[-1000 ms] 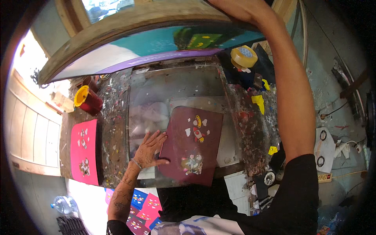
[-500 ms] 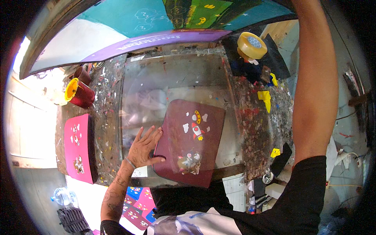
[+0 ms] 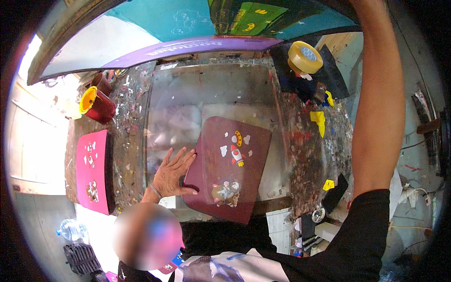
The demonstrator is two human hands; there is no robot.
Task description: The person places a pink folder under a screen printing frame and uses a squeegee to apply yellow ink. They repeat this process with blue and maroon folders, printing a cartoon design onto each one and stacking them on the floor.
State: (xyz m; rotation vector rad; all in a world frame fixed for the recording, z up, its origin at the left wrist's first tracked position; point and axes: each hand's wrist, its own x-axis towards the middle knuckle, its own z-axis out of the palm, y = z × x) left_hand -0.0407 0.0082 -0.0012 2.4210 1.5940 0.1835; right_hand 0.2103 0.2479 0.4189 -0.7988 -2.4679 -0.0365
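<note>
My left hand [image 3: 174, 174] lies flat with its fingers spread on a glossy glass-like plate [image 3: 181, 89]. Its fingertips and thumb touch the left edge of a maroon sheet [image 3: 209, 141], which lies tilted on the plate. Printed on that sheet are a rocket, a saucer, small clouds and a brown-and-white figure. My right arm [image 3: 378, 108] stretches up along the right side, and its hand is beyond the top edge of the picture. Above the far end of the plate stands a raised printing screen [image 3: 183, 23] with teal, green and purple areas.
A pink printed sheet [image 3: 91, 171] lies at the table's left, below a red bucket with a yellow rim [image 3: 101, 108]. At the far right are a roll of clear tape [image 3: 305, 57] and yellow scraps [image 3: 318, 123]. A water bottle [image 3: 73, 229] stands lower left. A blurred patch covers my left forearm.
The whole view has shifted slightly. My left hand keeps its place at the maroon sheet's edge, and my right arm stays stretched upward.
</note>
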